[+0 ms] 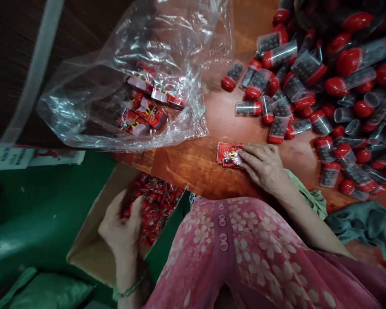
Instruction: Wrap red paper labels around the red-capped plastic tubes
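My right hand (263, 165) rests on the wooden table, its fingertips over the right end of a small stack of red printed cards (227, 153). The thumb of that hand is hard to make out. Over a cardboard box (90, 251) below the table edge is my left hand (122, 223), thumb and fingers apart, with nothing visible between them. Many small red packed pieces (157, 206) fill the box. Bundles of similar red cards (148, 112) lie in or under a clear plastic bag (93, 103) to the left on the table.
A large heap of clear tubes with red caps (286, 94), dark beads inside, covers the right of the table (180, 167). Green cloth (309, 193) and a dark cloth (363, 227) lie near its front edge. A green sack (48, 292) sits on the floor.
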Motion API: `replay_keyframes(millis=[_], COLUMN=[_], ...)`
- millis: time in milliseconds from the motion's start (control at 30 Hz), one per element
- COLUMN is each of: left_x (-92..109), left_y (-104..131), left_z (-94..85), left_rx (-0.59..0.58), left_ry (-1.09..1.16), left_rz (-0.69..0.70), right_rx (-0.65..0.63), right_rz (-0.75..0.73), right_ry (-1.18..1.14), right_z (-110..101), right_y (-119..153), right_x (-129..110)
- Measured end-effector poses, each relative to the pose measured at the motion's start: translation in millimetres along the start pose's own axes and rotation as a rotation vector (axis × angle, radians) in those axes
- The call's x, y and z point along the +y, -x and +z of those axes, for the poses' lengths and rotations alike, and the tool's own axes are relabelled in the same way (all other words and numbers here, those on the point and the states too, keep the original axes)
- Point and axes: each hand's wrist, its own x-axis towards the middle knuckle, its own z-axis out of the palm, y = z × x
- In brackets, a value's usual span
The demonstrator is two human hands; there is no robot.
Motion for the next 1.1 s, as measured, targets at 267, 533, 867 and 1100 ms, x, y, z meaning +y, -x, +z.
replay_keyframes(millis=[267,533,867,1100], left_x=[134.3,135.9,144.6,153.1], left_y=[-15.5,-27.9,-30.5,-27.7], left_z=[139.9,165.6,166.1,159.8], left_rx=[-0.418,-0.271,-0.273,-0.377], left_ry=[0.099,-0.041,0.030,0.023], left_rz=[1.197,1.515,1.425,1.384], right_rx=[0.062,0.044,-0.127,-0.318], right_rz=[-0.168,-0.100,0.089,0.020], right_ry=[0.202,0.107,0.162,0.395], right_z=[8.4,2.3,-41.3,-12.5], right_y=[5.9,-0.1,-82.0,-121.2], right_x=[-5.6,-9.5,22.8,37.2])
